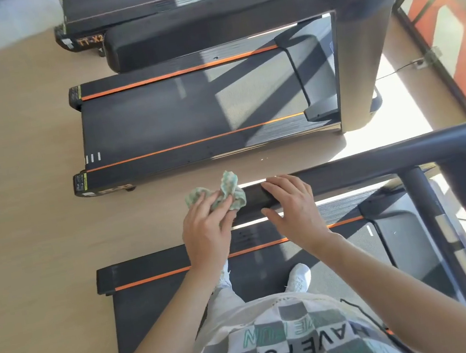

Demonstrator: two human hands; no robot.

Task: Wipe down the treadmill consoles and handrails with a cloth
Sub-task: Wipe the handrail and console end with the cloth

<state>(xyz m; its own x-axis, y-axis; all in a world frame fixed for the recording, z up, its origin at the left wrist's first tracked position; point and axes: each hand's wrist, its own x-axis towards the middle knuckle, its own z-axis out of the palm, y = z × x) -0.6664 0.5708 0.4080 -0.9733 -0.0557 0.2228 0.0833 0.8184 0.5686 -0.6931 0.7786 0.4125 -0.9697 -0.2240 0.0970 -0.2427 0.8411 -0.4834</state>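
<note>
I stand on a black treadmill belt point(161, 306) with orange side stripes. Its dark handrail point(361, 168) runs from the right towards the middle of the view. A crumpled pale green cloth point(228, 192) is bunched in my left hand point(206, 229), pressed against the free end of that handrail. My right hand point(291, 206) lies over the handrail just right of the cloth, fingers curled across the top and thumb underneath. The console of this treadmill is mostly out of view at the right edge.
A second treadmill point(185, 113) stands ahead with its wide black handrail point(231, 21) and upright. A third one point(137, 2) lies beyond it. Light wooden floor point(12, 180) spreads to the left. A glass wall with a dark frame point(432, 53) is on the right.
</note>
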